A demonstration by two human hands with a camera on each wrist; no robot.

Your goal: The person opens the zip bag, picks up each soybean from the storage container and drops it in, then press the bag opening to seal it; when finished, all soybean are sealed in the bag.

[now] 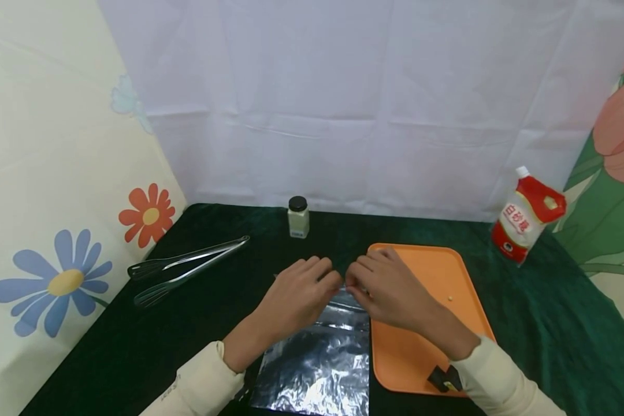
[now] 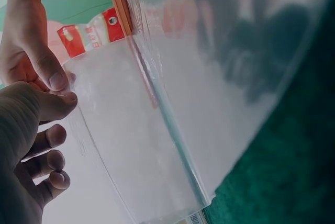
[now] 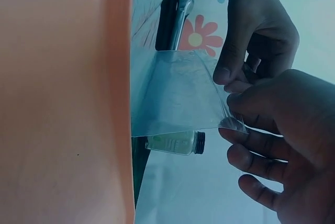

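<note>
Head view: both hands, close together, pinch the lifted upper edge of a clear bag (image 1: 317, 370).
Left hand (image 1: 301, 294) and right hand (image 1: 392, 289) nip that edge between thumb and fingers, fingertips near each other; the bag's lower part lies on the green cloth (image 1: 541, 323), just left of the orange tray (image 1: 434, 266), with the jar (image 1: 299, 222) beyond, tongs (image 1: 208, 263) left and a red-white pouch (image 1: 522, 222) far right.

Soft, even light falls across the white backdrop (image 1: 317, 63), I notice, while the plastic bag (image 1: 317, 370) throws back harsh, broken glare. Both wrist views look hazier; the right one turns bluish, leaving the right hand (image 3: 298, 124) darkly shaded.
</note>
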